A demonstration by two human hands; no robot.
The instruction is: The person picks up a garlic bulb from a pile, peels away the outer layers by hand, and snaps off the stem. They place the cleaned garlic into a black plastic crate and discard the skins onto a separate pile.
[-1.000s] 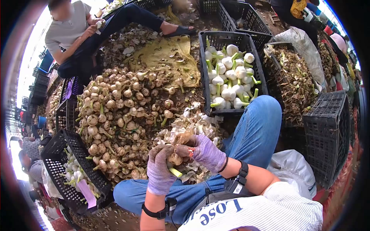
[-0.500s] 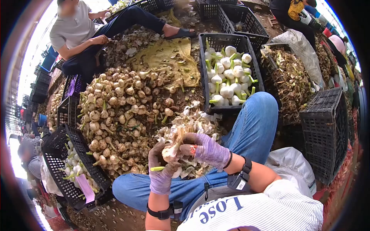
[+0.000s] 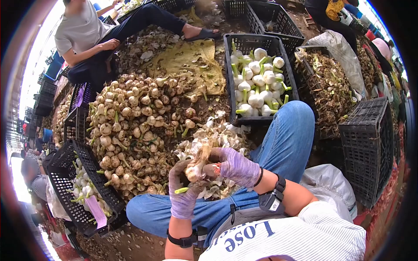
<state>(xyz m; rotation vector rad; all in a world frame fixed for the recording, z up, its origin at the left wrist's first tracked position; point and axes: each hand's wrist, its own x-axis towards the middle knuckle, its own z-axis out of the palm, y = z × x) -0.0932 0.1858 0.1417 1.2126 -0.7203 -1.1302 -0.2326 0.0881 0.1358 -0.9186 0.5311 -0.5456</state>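
Between my two gloved hands is a garlic bulb (image 3: 194,171) with loose, papery brown skin. My left hand (image 3: 182,193), in a purple glove with dirty fingers, is closed around the bulb from the left, and its green stem (image 3: 181,190) sticks out past the fingers. My right hand (image 3: 235,167), gloved alike with a red mark near the thumb, pinches the skin at the bulb's right side. Under the hands lies a heap of peeled garlic skins (image 3: 222,138). Unpeeled garlic bulbs (image 3: 130,126) are piled to the left.
A black crate (image 3: 228,78) of cleaned white garlic stands ahead. Another crate (image 3: 72,191) with garlic and a pink slip sits at left. Crates of waste (image 3: 324,82) and an upright crate (image 3: 365,148) are at right. A seated person (image 3: 82,30) is at upper left, beyond the pile.
Both hands stay on the same bulb, with small finger shifts and a slight turn of its stem. The seated person's farther arm has moved up.
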